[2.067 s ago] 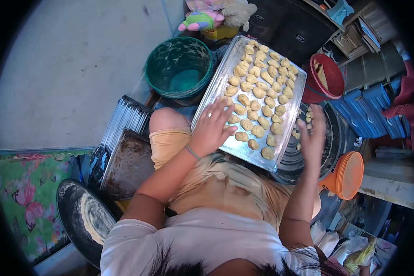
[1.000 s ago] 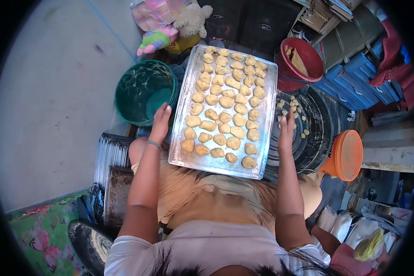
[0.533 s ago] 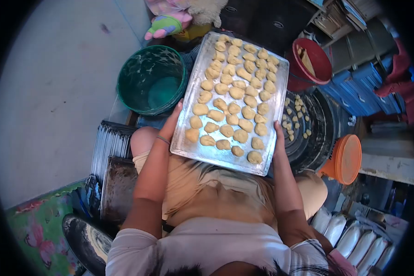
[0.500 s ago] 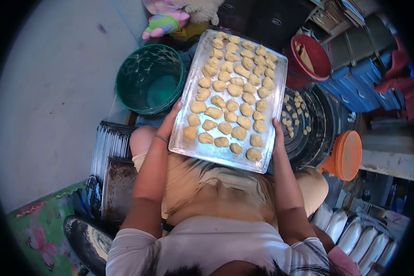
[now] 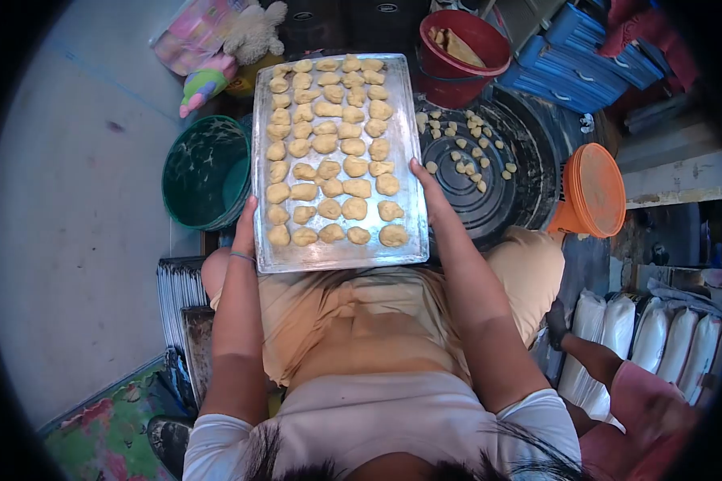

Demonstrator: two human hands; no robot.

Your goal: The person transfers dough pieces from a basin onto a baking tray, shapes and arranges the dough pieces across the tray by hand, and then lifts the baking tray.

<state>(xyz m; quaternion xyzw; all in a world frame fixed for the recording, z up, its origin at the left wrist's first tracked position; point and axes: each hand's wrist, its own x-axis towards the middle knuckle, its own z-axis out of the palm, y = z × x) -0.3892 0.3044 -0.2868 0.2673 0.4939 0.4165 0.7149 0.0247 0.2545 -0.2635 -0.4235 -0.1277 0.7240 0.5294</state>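
Note:
A metal baking tray [image 5: 321,257] is held up in front of me above my lap. Rows of pale yellow dough pieces [image 5: 325,144] cover most of it. My left hand [image 5: 247,227] grips the tray's left edge near the lower corner, its fingers mostly hidden underneath. On the opposite edge, somewhat higher, my right hand [image 5: 430,191] is closed round the rim. Right of the tray a wide black tub [image 5: 529,188] holds more small dough pieces [image 5: 477,152] scattered on its ridged bottom.
A green bucket [image 5: 204,172] stands left of the tray. Behind the tub is a red bucket [image 5: 465,72] with dough inside; an orange bucket [image 5: 594,192] is at right. Stacked trays [image 5: 178,297] lean at left. Another person's leg [image 5: 590,357] shows at lower right, beside white plastic packs [image 5: 650,337].
The tray has swung from a tilt to nearly straight and shifted left in view, both hands still on it. The view has turned. Another person's leg has come into sight at lower right.

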